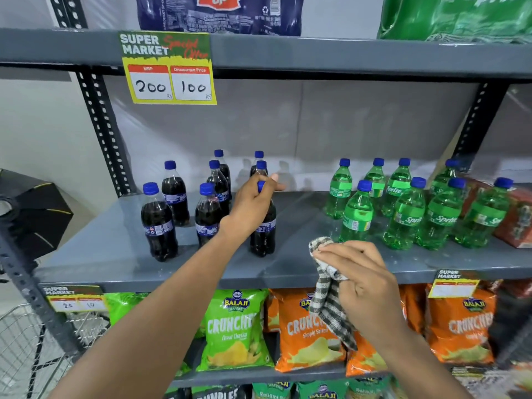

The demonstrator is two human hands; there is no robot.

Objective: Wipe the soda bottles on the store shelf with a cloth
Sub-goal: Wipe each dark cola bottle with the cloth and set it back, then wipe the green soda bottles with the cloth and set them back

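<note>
Several dark cola bottles with blue caps stand on the left of the grey shelf point(121, 251). My left hand point(253, 204) grips the neck of the front right cola bottle point(263, 234), which stands upright on the shelf. Several green Sprite bottles point(357, 217) stand on the right. My right hand point(359, 280) holds a grey-and-white checked cloth point(328, 295) in front of the shelf edge, to the right of the held bottle and apart from it.
Chip bags point(236, 329) fill the shelf below. A red carton point(515, 223) sits at the far right of the bottle shelf. A yellow price sign point(169, 70) hangs from the shelf above. A wire basket point(28, 347) is at lower left.
</note>
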